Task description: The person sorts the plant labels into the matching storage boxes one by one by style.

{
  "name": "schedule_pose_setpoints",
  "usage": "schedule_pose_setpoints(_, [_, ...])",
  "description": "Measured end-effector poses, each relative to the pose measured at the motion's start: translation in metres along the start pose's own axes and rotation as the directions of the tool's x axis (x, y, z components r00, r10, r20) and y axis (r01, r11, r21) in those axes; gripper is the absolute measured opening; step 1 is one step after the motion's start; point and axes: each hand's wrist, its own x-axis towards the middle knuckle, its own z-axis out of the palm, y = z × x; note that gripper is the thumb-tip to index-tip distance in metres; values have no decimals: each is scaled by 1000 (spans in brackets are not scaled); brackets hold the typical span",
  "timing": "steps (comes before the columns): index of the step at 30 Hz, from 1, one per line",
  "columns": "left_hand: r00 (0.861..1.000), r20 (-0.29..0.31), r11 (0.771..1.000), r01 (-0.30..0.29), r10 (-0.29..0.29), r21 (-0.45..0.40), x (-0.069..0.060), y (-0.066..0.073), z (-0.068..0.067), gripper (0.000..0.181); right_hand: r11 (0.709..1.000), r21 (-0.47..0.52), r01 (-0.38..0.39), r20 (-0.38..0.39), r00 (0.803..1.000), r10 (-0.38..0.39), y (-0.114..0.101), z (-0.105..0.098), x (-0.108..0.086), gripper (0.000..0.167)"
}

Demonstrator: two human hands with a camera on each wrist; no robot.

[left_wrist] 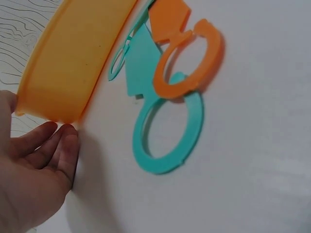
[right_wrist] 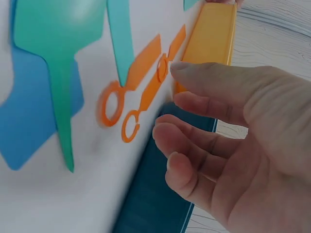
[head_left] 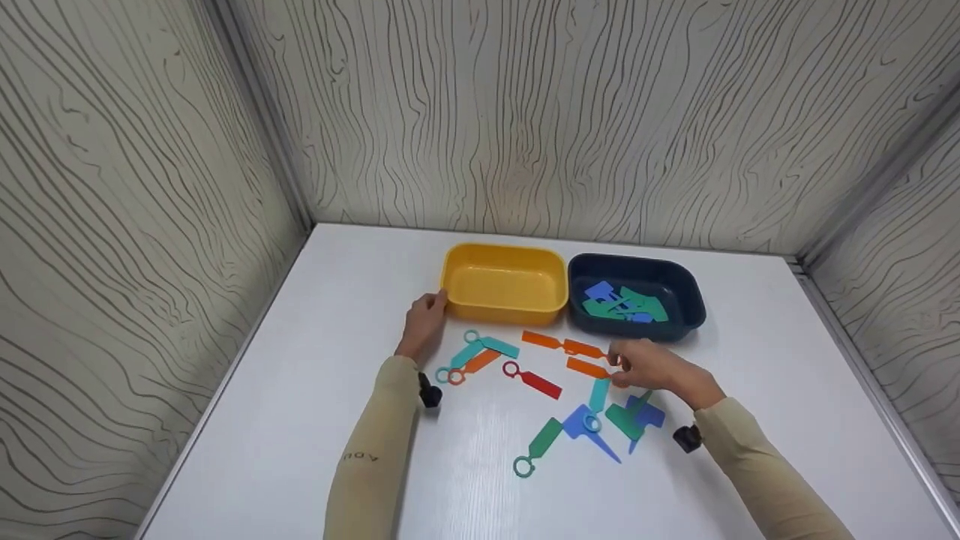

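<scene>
Poised at the orange tags [head_left: 586, 367] on the counter [head_left: 270, 420], near the navy bin [head_left: 634, 327], with right hand [head_left: 649, 365] empty, loosely parted; pinching the side of the yellow bin [head_left: 506, 311] with left hand [head_left: 424, 324]. Best to lift tags singly, by flat ends.

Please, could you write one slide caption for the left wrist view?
The left hand holds a yellow bin; nearby, an orange tag overlaps a turquoise tag.

Left hand [head_left: 424, 322] forward, right hand [head_left: 649, 366] loosely curled
</scene>
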Motion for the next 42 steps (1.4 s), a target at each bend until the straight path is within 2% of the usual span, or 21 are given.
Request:
schedule_pose_setpoints(4, [1000, 0, 1000, -8, 8, -4, -2, 1, 0, 62, 1000, 0, 5, 12, 1000, -5, -4, 10, -6, 24])
schedule_pose_setpoints(7, [1000, 10, 1000, 12, -12, -8, -2, 2, 0, 61, 1000, -6, 4, 8, 1000, -4, -9, 19, -9, 23])
schedule_pose_setpoints(11, [1000, 12, 1000, 19, -18, -8, -2, 3, 0, 60, 1000, 8, -4, -6, 1000, 4, -17, 33, -14, 27])
schedule_pose_setpoints(12, [1000, 7, 1000, 5, -5, -5, -2, 4, 0, 60, 1000, 10, 1, -9, 1000, -1, -19, 36, -15, 28])
schedule_pose_setpoints(17, [999, -10, 999, -46, 46, 4, -2, 2, 0, 60, 997, 4, 76, -4, 997, -76, -30, 54, -20, 33])
schedule_pose_setpoints(21, [999, -7, 999, -54, 54, 1, -1, 0, 0, 59, 992, -25, 126, -6, 992, -127, -37, 63, -23, 37])
schedule_pose_setpoints(24, [998, -11, 998, -65, 65, 2, 0, -1, 0, 60, 990, -35, 133, -17, 991, -134, -39, 67, -24, 42])
schedule_pose_setpoints(28, [997, -12, 998, -70, 70, -3, 0, -2, 1, 60, 994, -21, 105, -5, 994, -105, -40, 70, -24, 44])
schedule_pose_setpoints(37, [999, -4, 999, -33, 33, -1, -1, -1, 1, 60, 996, 4, 88, 10, 996, -88, -37, 72, -20, 36])
schedule_pose_setpoints(42, [999, -5, 999, -32, 32, 0, -2, 0, 0, 61, 998, 1, 66, 30, 997, -66, -39, 72, -19, 35])
